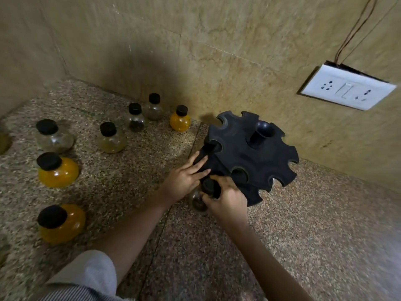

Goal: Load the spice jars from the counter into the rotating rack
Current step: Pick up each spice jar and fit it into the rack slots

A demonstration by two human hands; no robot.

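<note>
While the right hand (225,200) squeezes a black-capped jar (200,197) at the near edge of the black rack (249,153), the left hand (184,179) lies flat and loose against the rack. Seven more jars (57,170) stand left of the rack.

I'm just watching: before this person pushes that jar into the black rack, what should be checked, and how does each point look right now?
1. Jar gripped: ok, right hand wraps its black cap.
2. Rack steadied: ok, left hand rests against its edge.
3. Slot in front of the jar free: cannot tell, the hands hide it.
4. Jar cap closed tight: cannot tell, fingers cover it.
5. Other slots free: ok, the visible notches around the rim look empty.
6. More jars waiting: ok, several stand on the counter, such as the orange jar by the wall.
</note>
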